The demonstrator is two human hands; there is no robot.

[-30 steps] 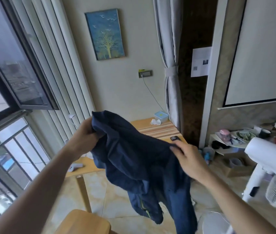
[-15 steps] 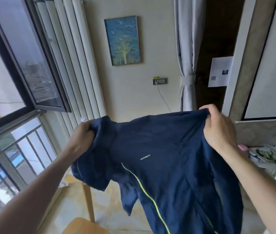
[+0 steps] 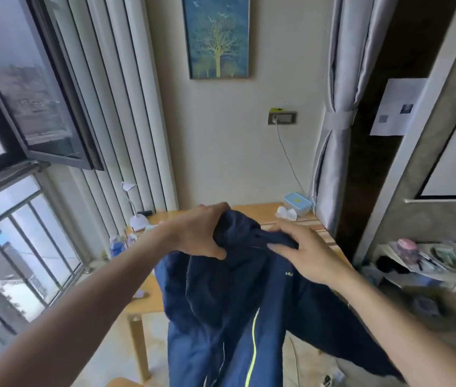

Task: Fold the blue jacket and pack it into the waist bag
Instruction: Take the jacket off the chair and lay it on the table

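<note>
The dark blue jacket (image 3: 238,308), with a neon yellow zip line down its front, hangs in front of me over the wooden table's near edge. Its top is bunched between my hands. My left hand (image 3: 201,233) grips a wad of the collar area from the left. My right hand (image 3: 305,255) pinches the fabric at the right of the collar, fingers pointing left, just above a small white logo. The lower part of the jacket drops out of the frame. No waist bag is in view.
The wooden table (image 3: 252,209) stands against the wall and carries a blue-lidded box (image 3: 297,203), crumpled tissue (image 3: 286,213) and a white desk lamp (image 3: 137,219). An open window (image 3: 34,113) is on the left, a cluttered shelf (image 3: 427,258) on the right, and a curtain (image 3: 332,141) beside it.
The jacket was spread wide and high between my hands; now both hands have come together and lower, bunching the collar above the table. The camera has tilted down.
</note>
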